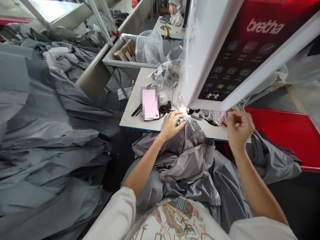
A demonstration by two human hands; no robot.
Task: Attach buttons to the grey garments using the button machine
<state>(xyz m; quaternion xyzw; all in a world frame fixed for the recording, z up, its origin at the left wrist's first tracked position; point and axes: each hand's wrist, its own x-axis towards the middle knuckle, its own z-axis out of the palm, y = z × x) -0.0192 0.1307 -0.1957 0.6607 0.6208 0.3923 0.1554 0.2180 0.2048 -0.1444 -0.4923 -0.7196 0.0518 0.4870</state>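
A heap of grey fabric (185,160) lies across my lap and rises over the table's front edge. My left hand (172,125) is on its upper end, under the machine head, with thumb and fingers around a fold of the cloth. A small dark piece shows between that thumb and forefinger; its kind is unclear. My right hand (240,128) is raised at the right of the table, fingertips pinched together. Whatever they hold is too small to make out. Beside it are a clear plastic bag (216,116) and a red rim, partly hidden by the hand.
A white machine head marked "bretha" (225,73) overhangs the white table (132,116). A phone (150,104) lies at the left. Behind are plastic bags (165,78) and a grey trough (112,60). Grey cloth (50,150) is piled left; a red tray (287,133) stands right. Another person's hand (173,9) shows at the back.
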